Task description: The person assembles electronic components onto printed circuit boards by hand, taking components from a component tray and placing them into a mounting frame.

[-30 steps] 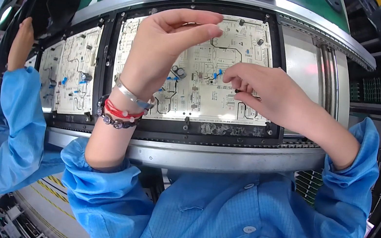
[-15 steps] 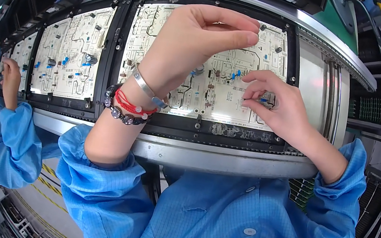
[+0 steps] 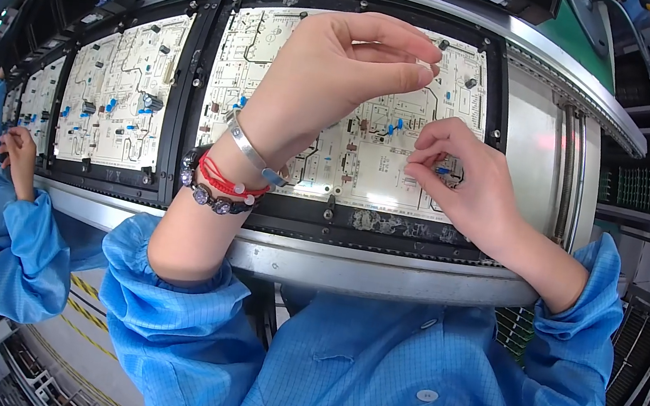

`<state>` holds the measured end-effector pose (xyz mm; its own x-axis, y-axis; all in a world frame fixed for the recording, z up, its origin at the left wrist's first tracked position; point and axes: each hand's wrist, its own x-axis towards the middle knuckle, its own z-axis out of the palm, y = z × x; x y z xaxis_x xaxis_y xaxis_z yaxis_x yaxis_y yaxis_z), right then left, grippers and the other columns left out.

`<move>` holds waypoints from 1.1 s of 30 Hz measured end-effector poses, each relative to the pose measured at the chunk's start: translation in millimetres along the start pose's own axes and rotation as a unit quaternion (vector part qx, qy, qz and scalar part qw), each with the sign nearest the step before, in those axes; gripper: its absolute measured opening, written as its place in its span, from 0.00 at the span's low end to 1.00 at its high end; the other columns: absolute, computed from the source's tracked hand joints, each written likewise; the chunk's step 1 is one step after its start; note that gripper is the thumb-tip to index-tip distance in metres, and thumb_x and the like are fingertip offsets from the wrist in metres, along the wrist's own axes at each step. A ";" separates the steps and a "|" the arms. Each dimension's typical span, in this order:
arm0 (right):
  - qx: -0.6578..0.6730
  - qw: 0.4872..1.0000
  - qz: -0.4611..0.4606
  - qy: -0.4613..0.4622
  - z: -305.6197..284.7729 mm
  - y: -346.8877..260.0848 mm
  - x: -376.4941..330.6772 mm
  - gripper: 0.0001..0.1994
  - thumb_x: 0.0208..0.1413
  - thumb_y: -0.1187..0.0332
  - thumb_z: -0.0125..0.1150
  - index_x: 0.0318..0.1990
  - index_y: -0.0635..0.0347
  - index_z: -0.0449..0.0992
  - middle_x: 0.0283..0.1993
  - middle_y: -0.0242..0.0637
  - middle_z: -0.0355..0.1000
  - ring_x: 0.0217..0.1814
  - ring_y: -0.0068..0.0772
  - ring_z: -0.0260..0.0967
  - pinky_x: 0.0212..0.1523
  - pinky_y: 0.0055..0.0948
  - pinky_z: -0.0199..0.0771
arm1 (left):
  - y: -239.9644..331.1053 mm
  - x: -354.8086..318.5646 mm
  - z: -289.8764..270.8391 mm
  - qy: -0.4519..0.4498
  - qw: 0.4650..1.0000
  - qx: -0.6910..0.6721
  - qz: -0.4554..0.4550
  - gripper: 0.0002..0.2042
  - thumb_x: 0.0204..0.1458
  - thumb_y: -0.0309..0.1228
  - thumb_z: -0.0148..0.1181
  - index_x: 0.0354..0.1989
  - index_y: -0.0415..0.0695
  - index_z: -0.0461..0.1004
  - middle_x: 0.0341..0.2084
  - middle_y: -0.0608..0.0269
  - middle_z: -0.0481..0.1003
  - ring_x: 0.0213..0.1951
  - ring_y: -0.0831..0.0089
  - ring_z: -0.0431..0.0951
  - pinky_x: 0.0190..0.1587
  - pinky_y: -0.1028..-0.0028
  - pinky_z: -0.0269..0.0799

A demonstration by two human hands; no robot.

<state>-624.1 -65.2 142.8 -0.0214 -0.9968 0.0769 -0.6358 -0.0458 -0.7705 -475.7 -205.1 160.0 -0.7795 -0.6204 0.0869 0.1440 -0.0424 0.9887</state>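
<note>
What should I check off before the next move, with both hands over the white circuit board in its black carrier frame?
1. Right hand on the white printed circuit board: ok, fingertips pinch a small blue component against it.
2. Blue component fully seated: cannot tell, fingers cover its legs.
3. Left hand supplied: ok, thumb and forefinger pinch a tiny pale part above the board.
4. Board lying flat in the black carrier frame: ok.
5. Bracelets clear of the board: not ok, they hang over its lower left edge.
6. Co-worker's hand clear: ok, at the far left, beside another board.
</note>
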 end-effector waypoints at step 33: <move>-0.046 0.991 -0.125 0.016 5.4 12.9 2.9 0.09 0.46 0.76 0.63 0.34 0.62 0.69 0.30 0.37 0.71 0.32 0.35 0.72 0.34 0.27 0.73 | -5.5 6.5 9.7 0.003 1.000 0.000 0.010 0.09 0.47 0.21 0.61 0.39 0.37 0.77 0.42 0.58 0.75 0.44 0.69 0.78 0.49 0.75 0.72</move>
<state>-628.2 -69.0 129.6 0.1221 -0.9523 0.2795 -0.6914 -0.2837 -0.6645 -487.4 -201.3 156.3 -0.7723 -0.6265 0.1053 0.1592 -0.0305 0.9868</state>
